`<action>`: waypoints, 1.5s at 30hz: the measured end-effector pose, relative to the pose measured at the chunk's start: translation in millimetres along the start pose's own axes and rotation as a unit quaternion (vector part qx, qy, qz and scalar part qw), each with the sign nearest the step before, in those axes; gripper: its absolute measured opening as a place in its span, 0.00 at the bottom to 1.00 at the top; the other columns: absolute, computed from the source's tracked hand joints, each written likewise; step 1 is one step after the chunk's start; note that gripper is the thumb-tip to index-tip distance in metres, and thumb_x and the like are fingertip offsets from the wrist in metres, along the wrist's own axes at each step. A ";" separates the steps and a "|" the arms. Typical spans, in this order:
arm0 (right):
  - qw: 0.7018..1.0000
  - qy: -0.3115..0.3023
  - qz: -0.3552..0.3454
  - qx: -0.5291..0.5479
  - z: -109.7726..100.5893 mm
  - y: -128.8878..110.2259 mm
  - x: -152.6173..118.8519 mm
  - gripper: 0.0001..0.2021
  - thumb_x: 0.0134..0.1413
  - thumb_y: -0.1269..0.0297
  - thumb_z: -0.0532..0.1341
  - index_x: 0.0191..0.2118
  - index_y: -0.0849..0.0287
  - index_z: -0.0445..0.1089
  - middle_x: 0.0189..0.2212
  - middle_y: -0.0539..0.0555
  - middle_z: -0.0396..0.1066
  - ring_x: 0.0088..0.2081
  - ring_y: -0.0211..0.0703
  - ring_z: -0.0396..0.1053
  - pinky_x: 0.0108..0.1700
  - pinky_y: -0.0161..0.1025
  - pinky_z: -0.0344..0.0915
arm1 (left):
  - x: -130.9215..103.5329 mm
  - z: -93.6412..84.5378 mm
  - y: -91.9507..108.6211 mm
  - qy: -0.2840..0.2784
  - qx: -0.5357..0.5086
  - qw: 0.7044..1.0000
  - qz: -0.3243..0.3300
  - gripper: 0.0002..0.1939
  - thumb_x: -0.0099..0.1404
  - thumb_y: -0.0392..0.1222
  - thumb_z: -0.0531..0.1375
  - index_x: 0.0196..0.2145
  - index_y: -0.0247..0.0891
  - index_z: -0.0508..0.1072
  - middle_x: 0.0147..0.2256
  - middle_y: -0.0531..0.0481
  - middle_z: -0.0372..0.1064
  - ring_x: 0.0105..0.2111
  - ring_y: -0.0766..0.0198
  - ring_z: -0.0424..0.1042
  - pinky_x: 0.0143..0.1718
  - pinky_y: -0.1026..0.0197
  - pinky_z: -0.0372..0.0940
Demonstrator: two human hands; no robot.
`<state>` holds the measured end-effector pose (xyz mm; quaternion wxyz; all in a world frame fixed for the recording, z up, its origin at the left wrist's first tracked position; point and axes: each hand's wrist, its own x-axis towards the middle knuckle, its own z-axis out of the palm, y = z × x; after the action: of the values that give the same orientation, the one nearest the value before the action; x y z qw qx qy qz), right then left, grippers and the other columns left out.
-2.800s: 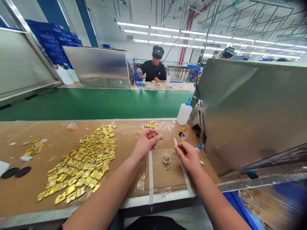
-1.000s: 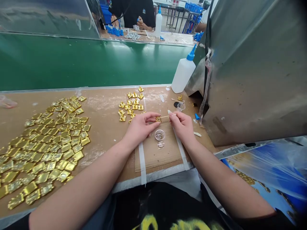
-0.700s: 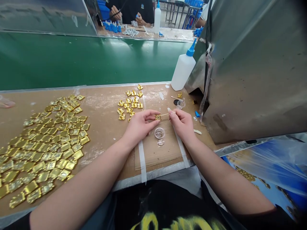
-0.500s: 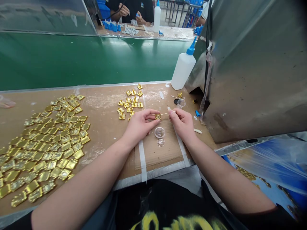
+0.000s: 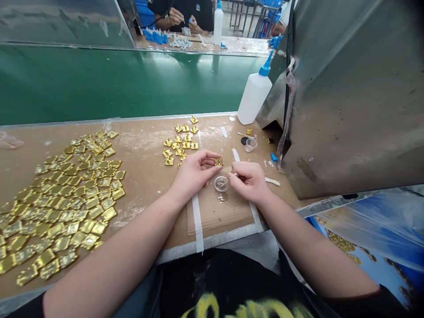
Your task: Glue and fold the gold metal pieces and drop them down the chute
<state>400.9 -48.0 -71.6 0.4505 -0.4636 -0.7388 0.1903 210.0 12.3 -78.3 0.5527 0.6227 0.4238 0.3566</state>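
Observation:
Between the thumb and fingers of my left hand (image 5: 195, 172) is a small gold metal piece (image 5: 218, 161). My right hand (image 5: 248, 180) is closed on a thin stick (image 5: 225, 181), whose tip reaches into a small clear plastic cup (image 5: 220, 183) on the cardboard pad (image 5: 218, 216). Clear liquid seems to lie in the cup, and a clear patch (image 5: 223, 197) shows just in front of it. Small gold pieces (image 5: 178, 138) stand in loose rows beyond my left hand.
Many flat gold pieces (image 5: 73, 190) cover the left of the table. A white squeeze bottle (image 5: 254, 97) with a blue nozzle stands at the back right, by a metal panel (image 5: 351, 88). A cotton swab (image 5: 245, 134) lies near a black disc (image 5: 244, 140). Across the green belt (image 5: 132, 84) a person works.
My right hand has brought the stick down from the gold piece towards me, and its tip is now in the cup. My left hand keeps the gold piece in place.

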 end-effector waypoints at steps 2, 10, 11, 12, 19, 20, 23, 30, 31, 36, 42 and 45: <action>0.999 -0.025 0.001 -0.028 2.6 0.6 -0.1 0.18 0.57 0.68 0.59 0.21 0.56 0.51 0.19 0.44 0.50 0.22 0.34 0.50 0.28 0.38 0.46 | 0.0 0.0 1.1 0.000 -0.001 1.000 0.002 0.16 0.62 0.40 0.73 0.47 0.39 0.81 0.38 0.46 0.75 0.24 0.69 0.69 0.16 0.71 0.63; 0.996 -0.019 0.077 0.044 0.8 2.3 3.1 0.19 0.57 0.64 0.59 0.20 0.56 0.50 0.18 0.44 0.48 0.22 0.33 0.49 0.28 0.38 0.46 | -0.5 0.4 3.2 -0.007 -0.006 1.000 -0.011 0.16 0.62 0.42 0.72 0.47 0.39 0.81 0.37 0.47 0.75 0.22 0.70 0.66 0.15 0.71 0.61; 0.992 0.013 0.100 0.071 -0.3 3.0 3.6 0.20 0.59 0.63 0.59 0.20 0.56 0.51 0.18 0.44 0.48 0.23 0.34 0.49 0.29 0.38 0.46 | -0.8 0.5 3.7 -0.011 -0.006 1.000 -0.015 0.16 0.62 0.42 0.72 0.47 0.39 0.80 0.38 0.47 0.75 0.22 0.70 0.66 0.15 0.71 0.61; 0.987 0.049 0.122 0.095 -1.2 3.8 4.2 0.21 0.61 0.61 0.59 0.20 0.56 0.51 0.19 0.45 0.49 0.23 0.34 0.49 0.29 0.38 0.47 | -1.3 0.7 4.4 -0.015 -0.006 1.000 -0.020 0.16 0.62 0.42 0.72 0.48 0.39 0.80 0.38 0.46 0.76 0.22 0.70 0.66 0.15 0.70 0.61; 0.972 0.119 0.172 0.104 -1.9 6.9 8.6 0.23 0.67 0.51 0.61 0.22 0.56 0.61 0.20 0.47 0.57 0.25 0.37 0.54 0.32 0.39 0.54 | -3.3 1.8 10.5 -0.026 0.000 0.999 -0.020 0.15 0.63 0.41 0.72 0.47 0.38 0.80 0.40 0.44 0.80 0.30 0.64 0.74 0.20 0.69 0.63; 0.973 0.117 0.171 0.100 -1.4 6.8 8.8 0.24 0.67 0.50 0.61 0.22 0.57 0.61 0.21 0.47 0.58 0.26 0.37 0.55 0.32 0.39 0.54 | -3.3 1.7 10.7 -0.027 0.002 1.000 -0.016 0.15 0.63 0.40 0.72 0.47 0.38 0.80 0.40 0.44 0.80 0.30 0.64 0.75 0.21 0.69 0.64; 0.976 0.115 0.165 0.086 -0.4 6.8 8.9 0.24 0.68 0.50 0.61 0.23 0.57 0.62 0.21 0.47 0.59 0.26 0.38 0.56 0.33 0.38 0.56 | -3.3 1.5 10.3 -0.029 0.006 0.999 -0.015 0.16 0.63 0.41 0.72 0.48 0.38 0.80 0.40 0.44 0.80 0.28 0.65 0.74 0.21 0.68 0.64; 0.978 0.108 0.165 0.067 0.6 7.9 8.9 0.23 0.68 0.51 0.60 0.23 0.57 0.61 0.22 0.47 0.58 0.27 0.38 0.55 0.33 0.38 0.54 | -4.3 1.5 9.2 -0.033 0.003 0.999 -0.020 0.17 0.63 0.43 0.72 0.48 0.38 0.80 0.38 0.45 0.80 0.24 0.68 0.70 0.18 0.69 0.61; 0.978 0.105 0.166 0.067 0.6 7.9 9.0 0.23 0.68 0.51 0.60 0.23 0.57 0.61 0.22 0.47 0.57 0.27 0.37 0.55 0.32 0.38 0.54 | -4.2 1.5 9.1 -0.032 0.003 0.999 -0.019 0.17 0.62 0.43 0.73 0.48 0.38 0.80 0.38 0.45 0.80 0.23 0.68 0.69 0.18 0.69 0.61; 0.978 0.099 0.168 0.068 0.3 7.7 8.8 0.23 0.68 0.52 0.60 0.23 0.57 0.58 0.22 0.46 0.54 0.27 0.37 0.52 0.32 0.38 0.51 | -3.2 0.9 9.0 -0.030 0.012 0.999 -0.010 0.17 0.62 0.43 0.73 0.48 0.39 0.80 0.39 0.45 0.79 0.26 0.67 0.71 0.20 0.68 0.61; 0.982 0.097 0.156 0.051 0.5 6.9 8.3 0.23 0.67 0.54 0.60 0.23 0.56 0.54 0.22 0.45 0.50 0.26 0.36 0.50 0.32 0.40 0.48 | -3.6 0.4 10.2 -0.026 0.025 0.999 0.000 0.15 0.63 0.41 0.72 0.47 0.39 0.81 0.38 0.47 0.79 0.29 0.65 0.73 0.26 0.66 0.67; 0.984 0.098 0.144 0.031 0.5 6.9 7.9 0.23 0.67 0.55 0.60 0.23 0.56 0.53 0.22 0.45 0.49 0.27 0.36 0.50 0.32 0.40 0.48 | -3.5 0.7 9.9 -0.023 0.028 0.999 0.009 0.14 0.63 0.40 0.72 0.46 0.39 0.81 0.38 0.47 0.79 0.34 0.63 0.76 0.32 0.64 0.71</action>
<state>402.7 -37.8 -72.8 0.5030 -0.5674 -0.6101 0.2299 210.6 8.4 -68.6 0.5416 0.6494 0.4155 0.3351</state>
